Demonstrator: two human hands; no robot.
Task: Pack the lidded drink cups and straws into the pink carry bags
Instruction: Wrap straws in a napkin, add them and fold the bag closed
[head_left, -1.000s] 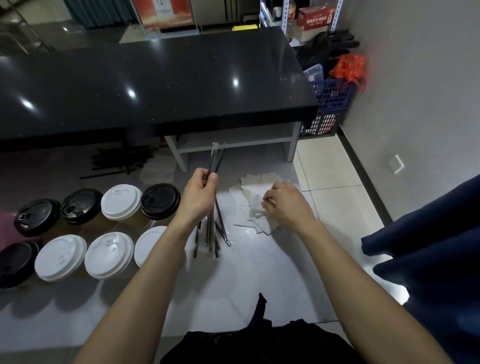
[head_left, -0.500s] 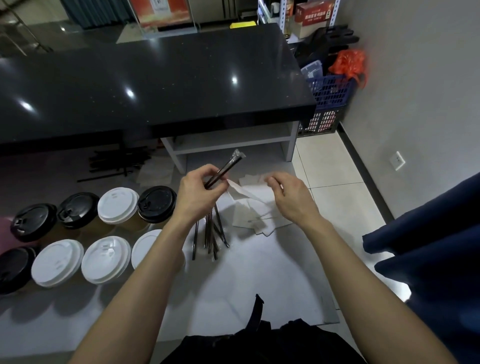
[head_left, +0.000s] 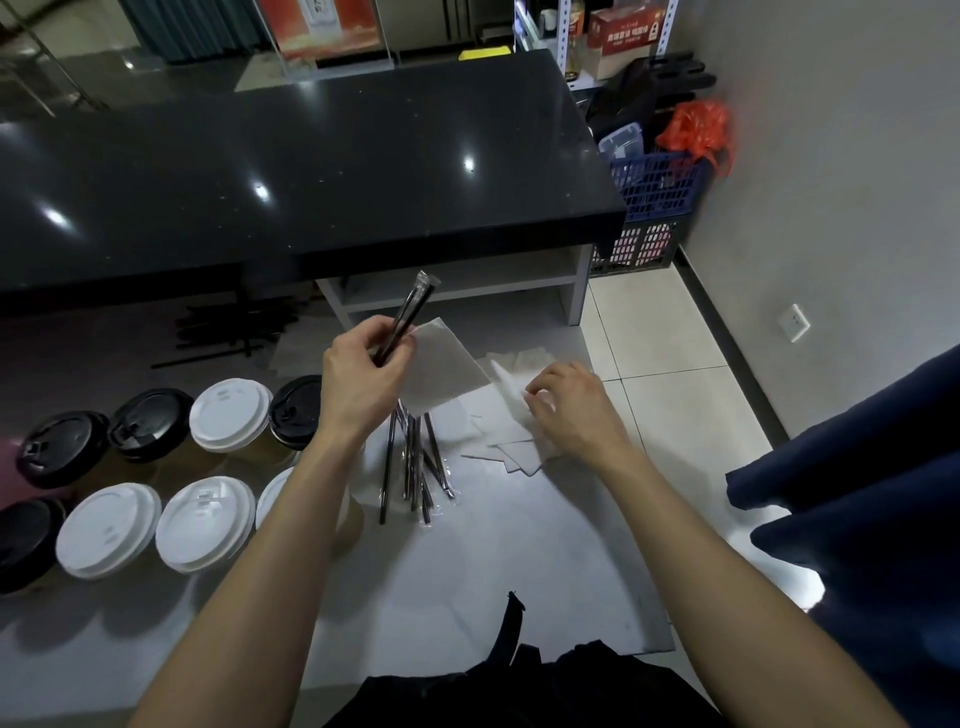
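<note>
**Straws and napkin in your left hand, right hand on the napkin pile**

Nearest you, your two bare forearms reach out over the pale floor sheet (head_left: 519, 561). At near left stand the lidded drink cups (head_left: 208, 519) in two rows, white lids mostly in the near row, black lids (head_left: 150, 423) mostly in the far row.

Between your arms lies a loose bundle of wrapped straws (head_left: 415, 473), fanned out on the sheet just right of the cups.

Your left hand (head_left: 358, 384) is curled round a few wrapped straws (head_left: 413, 306), which stick up and tilt to the far right; the same hand pinches a white napkin (head_left: 441, 369) that hangs to the right of it. Your right hand (head_left: 571, 405) rests on the pile of napkins (head_left: 514, 447) with fingers bent, pinching at the top sheet.

Farther off is the black bench (head_left: 311, 171), and at far right a blue basket (head_left: 654, 192) against the wall. A pink edge shows at far left; you cannot tell whether it is a carry bag.
</note>
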